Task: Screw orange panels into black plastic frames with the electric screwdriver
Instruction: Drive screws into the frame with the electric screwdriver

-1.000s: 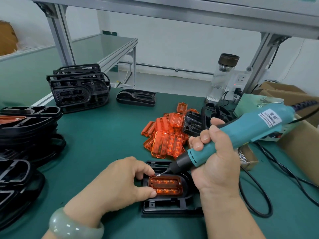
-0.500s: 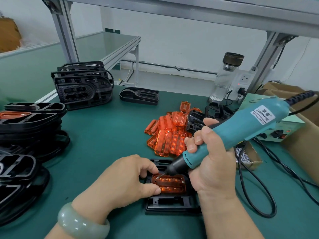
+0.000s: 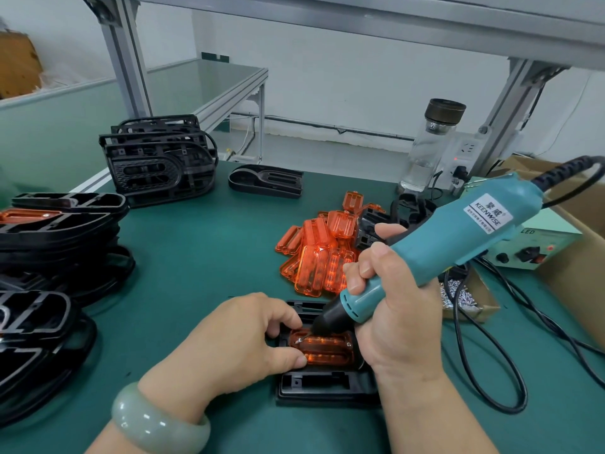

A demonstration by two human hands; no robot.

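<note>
Currently: right hand [image 3: 393, 309] grips the electric screwdriver [image 3: 458, 237], bit tip at the 10 o'clock corner of the orange panel [image 3: 327, 350]; left hand [image 3: 242, 342] pinches the panel's 9 o'clock end, thumb and fingers curled. Panel sits in the black frame [image 3: 327, 385] on the tabletop [image 3: 196, 257]; spare panels [image 3: 320, 253] heap at the frame's 12 o'clock.

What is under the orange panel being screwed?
A black frame lies under the orange panel, its rim showing around it. The panel covers the frame's middle; the left hand covers its left edge.
</note>
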